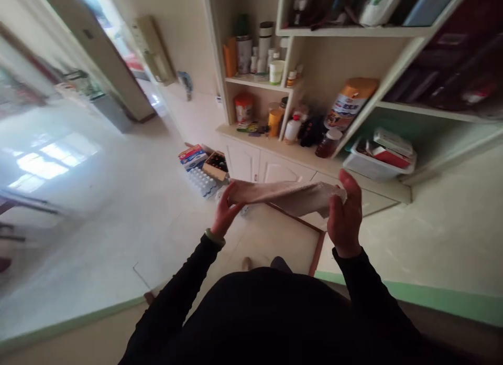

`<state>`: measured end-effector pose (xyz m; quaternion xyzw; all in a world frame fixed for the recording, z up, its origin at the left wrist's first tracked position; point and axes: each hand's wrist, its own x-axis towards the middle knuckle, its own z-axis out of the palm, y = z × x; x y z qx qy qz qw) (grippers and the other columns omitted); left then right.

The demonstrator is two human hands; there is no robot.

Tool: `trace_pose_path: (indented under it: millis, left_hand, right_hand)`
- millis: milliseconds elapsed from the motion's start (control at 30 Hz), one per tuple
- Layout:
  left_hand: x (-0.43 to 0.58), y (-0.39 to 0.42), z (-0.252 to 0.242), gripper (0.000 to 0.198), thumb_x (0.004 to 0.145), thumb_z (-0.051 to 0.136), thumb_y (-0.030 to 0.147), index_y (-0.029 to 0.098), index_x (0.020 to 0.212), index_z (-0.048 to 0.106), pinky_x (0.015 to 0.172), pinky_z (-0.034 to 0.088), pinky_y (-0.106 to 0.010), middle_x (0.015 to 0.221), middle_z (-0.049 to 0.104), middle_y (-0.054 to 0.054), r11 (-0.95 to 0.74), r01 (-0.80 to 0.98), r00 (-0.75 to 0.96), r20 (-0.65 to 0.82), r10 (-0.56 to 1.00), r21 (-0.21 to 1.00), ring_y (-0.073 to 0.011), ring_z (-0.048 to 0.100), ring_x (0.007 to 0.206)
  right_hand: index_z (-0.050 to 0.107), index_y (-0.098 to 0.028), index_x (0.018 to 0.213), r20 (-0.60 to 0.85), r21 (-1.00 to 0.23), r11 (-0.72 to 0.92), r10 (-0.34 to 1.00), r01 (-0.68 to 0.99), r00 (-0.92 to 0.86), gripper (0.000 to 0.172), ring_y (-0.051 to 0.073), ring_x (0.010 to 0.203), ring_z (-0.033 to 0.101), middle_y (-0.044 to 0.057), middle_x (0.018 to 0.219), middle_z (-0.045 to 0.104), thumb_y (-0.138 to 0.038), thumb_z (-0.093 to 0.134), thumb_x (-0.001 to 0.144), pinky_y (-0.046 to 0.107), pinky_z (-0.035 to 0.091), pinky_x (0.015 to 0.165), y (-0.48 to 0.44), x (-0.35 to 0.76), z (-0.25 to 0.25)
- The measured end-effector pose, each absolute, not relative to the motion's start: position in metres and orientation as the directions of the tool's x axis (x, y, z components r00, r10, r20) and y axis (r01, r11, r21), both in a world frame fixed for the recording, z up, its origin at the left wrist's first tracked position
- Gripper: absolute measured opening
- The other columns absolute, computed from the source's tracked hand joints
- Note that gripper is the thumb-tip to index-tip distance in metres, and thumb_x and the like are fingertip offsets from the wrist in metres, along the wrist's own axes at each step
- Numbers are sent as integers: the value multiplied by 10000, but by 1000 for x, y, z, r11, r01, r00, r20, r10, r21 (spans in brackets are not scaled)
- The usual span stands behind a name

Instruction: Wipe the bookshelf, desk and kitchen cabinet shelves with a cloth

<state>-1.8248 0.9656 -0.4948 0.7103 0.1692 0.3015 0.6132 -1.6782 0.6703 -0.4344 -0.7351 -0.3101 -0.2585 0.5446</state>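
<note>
A pale pinkish-beige cloth (pixel 283 194) is stretched between my two hands at about waist height. Its left end is gripped by my left hand (pixel 228 207), thumb and fingers closed on the fabric. At the other end my right hand (pixel 346 213) pinches a bunched corner, its fingertips pointing up. The cloth sags and folds toward the right, with one corner hanging down. A light bangle (pixel 215 237) circles my left wrist. Behind the cloth stand the white doors of a low cabinet (pixel 239 158).
Open shelves hold a large orange-lidded canister (pixel 349 103), a jar with dark contents (pixel 329 143), a white bottle (pixel 292 129) and a plastic bin (pixel 379 163) of boxes. On the floor stand an egg tray (pixel 202 181) and a carton of bottles (pixel 216 164). A wall runs along the right.
</note>
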Motion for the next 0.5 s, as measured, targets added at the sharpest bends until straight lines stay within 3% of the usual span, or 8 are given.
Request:
trace_pose_path:
  millis: [67,133,200,300,400,500]
  left_hand:
    - [-1802,977,-486,713,812,912,495,240,1446,707,1055,605,-416,1453,716,-128,-211,-114,836,209,507,971,-325,691,1312]
    - [-1777,981,-480,527,815,880,381,232,1312,786,995,607,-394,1272,758,-106,-344,-101,867,252,430,934,-286,720,1172]
    - [-1751,979,-475,359,808,816,269,237,1164,837,956,597,-386,1107,735,-75,-505,-103,854,337,397,857,-242,712,1033]
    - [-1712,971,-466,152,833,732,234,226,946,833,911,581,-380,1021,670,-67,-628,-137,772,480,417,766,-218,675,950]
    - [-1676,967,-449,115,819,766,305,201,780,737,862,572,-346,1122,692,-89,-575,-232,749,521,409,785,-235,669,1028]
    - [-1644,966,-431,255,837,783,382,198,714,657,676,498,-264,847,657,-24,-297,-197,901,292,321,934,-175,608,804]
  right_hand:
    - [729,-211,1207,693,-660,-276,137,699,708,400,305,1194,695,142,1220,720,-501,464,1131,509,578,1042,664,-1673,-434]
    - [739,-209,1025,681,-668,-332,87,665,727,393,276,1015,703,101,1005,707,-501,494,1119,469,595,948,656,-1666,-435]
    - [728,-217,939,693,-663,-365,28,653,720,371,267,977,689,84,956,679,-499,543,1094,456,591,927,648,-1659,-436]
    - [748,-223,992,682,-698,-355,-66,622,728,293,265,1024,690,85,1026,696,-482,621,1047,455,578,964,634,-1645,-434]
    - [736,-223,1009,585,-804,-282,-211,524,783,242,232,941,673,41,972,701,-456,749,944,425,568,945,617,-1617,-430]
    - [702,-223,1012,454,-890,-131,-354,437,818,297,191,872,640,-11,912,689,-402,840,819,368,556,890,600,-1574,-428]
